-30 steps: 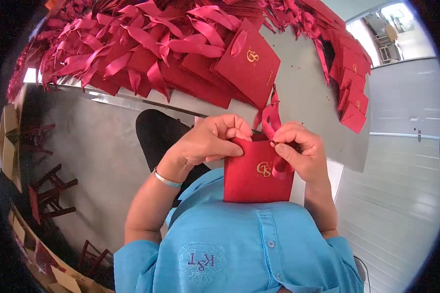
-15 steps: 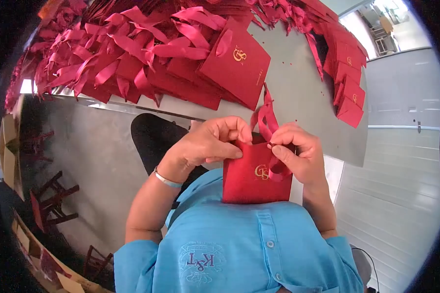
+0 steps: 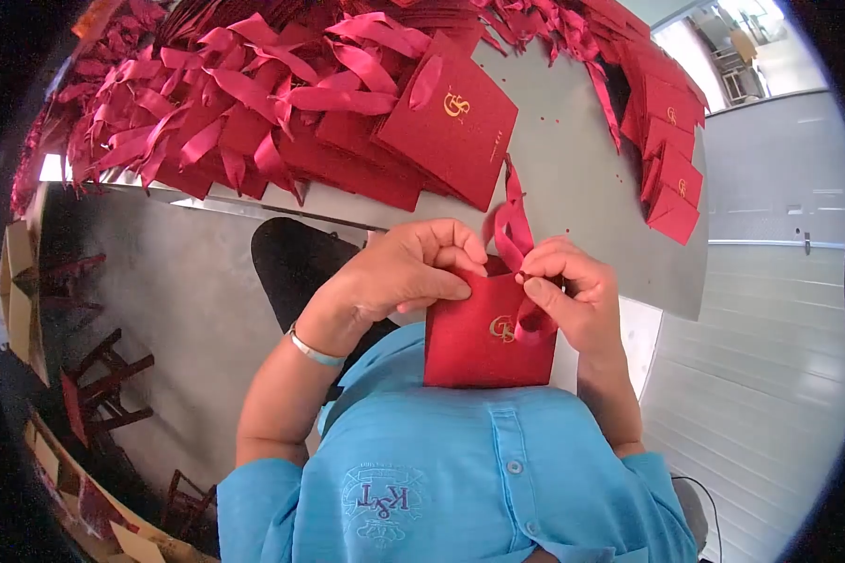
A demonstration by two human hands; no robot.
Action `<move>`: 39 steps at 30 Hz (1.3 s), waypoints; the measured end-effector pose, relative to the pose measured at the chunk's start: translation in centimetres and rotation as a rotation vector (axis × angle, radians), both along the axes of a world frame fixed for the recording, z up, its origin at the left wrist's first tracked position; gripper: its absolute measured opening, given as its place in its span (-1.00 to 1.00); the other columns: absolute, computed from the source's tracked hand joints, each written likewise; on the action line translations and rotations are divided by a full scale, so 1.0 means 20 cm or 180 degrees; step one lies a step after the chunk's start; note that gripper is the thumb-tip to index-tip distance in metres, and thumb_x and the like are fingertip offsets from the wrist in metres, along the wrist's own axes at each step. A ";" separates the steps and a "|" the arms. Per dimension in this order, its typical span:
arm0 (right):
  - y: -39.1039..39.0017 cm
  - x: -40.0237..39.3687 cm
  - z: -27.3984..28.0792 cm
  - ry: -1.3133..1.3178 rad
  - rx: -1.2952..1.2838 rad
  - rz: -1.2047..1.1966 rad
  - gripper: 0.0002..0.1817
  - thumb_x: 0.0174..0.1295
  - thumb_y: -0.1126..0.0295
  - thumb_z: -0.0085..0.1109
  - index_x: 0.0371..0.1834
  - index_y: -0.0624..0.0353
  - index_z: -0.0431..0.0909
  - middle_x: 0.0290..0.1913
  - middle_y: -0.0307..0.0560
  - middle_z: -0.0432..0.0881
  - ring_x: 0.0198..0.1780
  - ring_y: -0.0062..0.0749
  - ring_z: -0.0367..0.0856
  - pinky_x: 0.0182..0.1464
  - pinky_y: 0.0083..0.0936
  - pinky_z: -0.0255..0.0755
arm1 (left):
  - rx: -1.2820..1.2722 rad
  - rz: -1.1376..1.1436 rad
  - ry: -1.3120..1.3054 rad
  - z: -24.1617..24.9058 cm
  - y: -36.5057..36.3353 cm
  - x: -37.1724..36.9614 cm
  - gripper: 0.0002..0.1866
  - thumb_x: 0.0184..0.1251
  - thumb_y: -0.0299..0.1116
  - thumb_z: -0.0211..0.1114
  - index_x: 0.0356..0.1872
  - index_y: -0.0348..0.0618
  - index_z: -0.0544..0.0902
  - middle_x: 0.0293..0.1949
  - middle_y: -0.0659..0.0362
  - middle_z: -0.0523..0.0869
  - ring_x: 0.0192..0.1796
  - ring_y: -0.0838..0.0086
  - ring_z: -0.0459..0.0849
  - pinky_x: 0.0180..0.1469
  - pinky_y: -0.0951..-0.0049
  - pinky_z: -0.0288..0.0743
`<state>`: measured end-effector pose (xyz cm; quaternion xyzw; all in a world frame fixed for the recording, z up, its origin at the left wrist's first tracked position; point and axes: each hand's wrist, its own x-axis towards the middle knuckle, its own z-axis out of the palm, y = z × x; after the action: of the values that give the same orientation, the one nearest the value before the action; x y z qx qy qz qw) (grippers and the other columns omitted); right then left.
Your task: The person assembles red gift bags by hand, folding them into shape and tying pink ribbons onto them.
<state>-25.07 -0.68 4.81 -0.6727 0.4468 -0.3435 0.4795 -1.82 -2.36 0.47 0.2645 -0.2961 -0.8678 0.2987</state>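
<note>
A small red paper gift bag (image 3: 474,342) with gold lettering stands upright against my blue shirt. My left hand (image 3: 418,267) is closed on its top rim at the left, thumb outside and fingers curled over the edge. At the right side of the rim, my right hand (image 3: 573,281) pinches the end of a dark pink ribbon (image 3: 510,235) between thumb and forefinger. The ribbon loops up above the bag's opening, and another stretch hangs across the front beside the lettering.
Flat red bags (image 3: 451,122) with tangled ribbons are heaped along the far left of the grey table (image 3: 573,159). More bags (image 3: 671,159) lie stacked at its right end. Dark red stools (image 3: 108,385) and cardboard boxes (image 3: 19,291) stand on the floor at left.
The bag has shifted very slightly left in view. Both hands keep nearly the same hold on the rim and the ribbon.
</note>
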 end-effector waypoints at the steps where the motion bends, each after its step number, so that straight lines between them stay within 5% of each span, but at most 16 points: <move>1: 0.00 -0.01 -0.01 -0.0003 0.0007 0.0004 -0.96 0.08 0.64 0.22 -0.40 0.38 0.58 -0.30 -0.02 0.61 -0.20 -0.39 0.53 -0.09 -0.53 0.37 | 0.0007 0.0004 -0.0003 -0.01 0.00 0.00 -0.68 0.06 -0.77 0.19 -0.15 -0.22 0.51 -0.25 0.19 0.71 -0.74 0.82 0.30 -0.75 0.79 0.03; 9: 0.00 -0.01 0.01 0.0038 -0.0227 0.0054 -0.96 0.08 0.63 0.23 -0.41 0.37 0.57 -0.32 -0.04 0.62 -0.18 -0.37 0.53 -0.08 -0.50 0.38 | -0.0183 -0.0159 0.0447 -0.04 -0.02 0.02 -0.75 0.13 -0.73 0.01 -0.16 -0.29 0.44 -0.23 0.15 0.64 -0.69 0.82 0.27 -0.72 0.77 -0.02; 31: -0.02 0.01 -0.03 -0.0015 -0.0141 0.0128 -0.96 0.11 0.62 0.24 -0.41 0.37 0.56 -0.35 -0.06 0.61 -0.19 -0.39 0.50 -0.11 -0.52 0.35 | 0.0054 -0.0068 0.1138 -0.10 0.00 0.01 -0.65 0.03 -0.81 0.07 -0.13 -0.27 0.42 -0.17 0.13 0.69 -0.72 0.83 0.26 -0.76 0.76 -0.06; 34: -0.02 0.01 -0.03 0.0064 -0.0335 0.0273 -0.95 0.12 0.61 0.24 -0.42 0.37 0.57 -0.35 -0.07 0.61 -0.21 -0.39 0.50 -0.12 -0.52 0.35 | 0.0103 -0.0280 0.1262 -0.09 -0.01 0.02 -0.62 -0.02 -0.80 0.11 -0.12 -0.26 0.44 -0.18 0.16 0.65 -0.60 0.78 0.42 -0.69 0.77 0.10; 39: -0.03 0.01 -0.03 0.0066 -0.0286 0.0182 -0.93 0.12 0.59 0.26 -0.43 0.37 0.57 -0.35 -0.07 0.61 -0.21 -0.39 0.50 -0.14 -0.52 0.35 | -0.0416 -0.0103 0.0666 -0.12 -0.01 0.00 -0.56 -0.08 -0.81 0.22 -0.11 -0.25 0.45 -0.21 0.21 0.63 -0.13 0.63 0.59 -0.22 0.70 0.45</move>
<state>-24.86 -1.19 4.21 -0.7095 0.4164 -0.3424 0.4539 -1.76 -2.53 -2.00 0.1477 -0.3235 -0.8742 0.3305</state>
